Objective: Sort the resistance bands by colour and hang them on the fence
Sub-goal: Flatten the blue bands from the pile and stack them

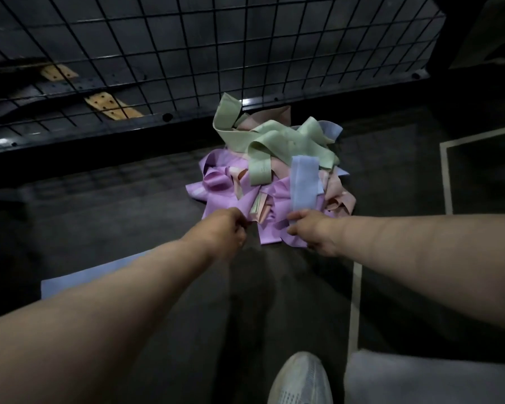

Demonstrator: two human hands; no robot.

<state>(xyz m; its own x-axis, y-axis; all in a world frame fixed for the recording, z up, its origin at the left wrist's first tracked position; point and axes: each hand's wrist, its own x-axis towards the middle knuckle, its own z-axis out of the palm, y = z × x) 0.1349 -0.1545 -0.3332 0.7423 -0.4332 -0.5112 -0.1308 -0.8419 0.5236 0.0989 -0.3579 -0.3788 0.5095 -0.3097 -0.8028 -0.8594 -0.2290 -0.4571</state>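
A tangled pile of resistance bands lies on the dark floor below the black wire fence (187, 53). Green bands (277, 141) lie on top, purple bands (277, 193) at the front, pink bands (340, 196) at the right, and a blue band (305, 182) drapes over the near side. My left hand (225, 231) pinches the near left edge of a purple band. My right hand (315, 230) grips the near right edge of the purple band, just below the blue band's end. A flat blue band (79, 279) lies on the floor, partly hidden under my left forearm.
White floor lines (446, 176) run at the right. My white shoe (301, 380) and a pale grey trouser leg (420, 380) are at the bottom. Tan perforated pieces (111, 107) lie behind the fence. A dark object (493, 39) stands at the upper right.
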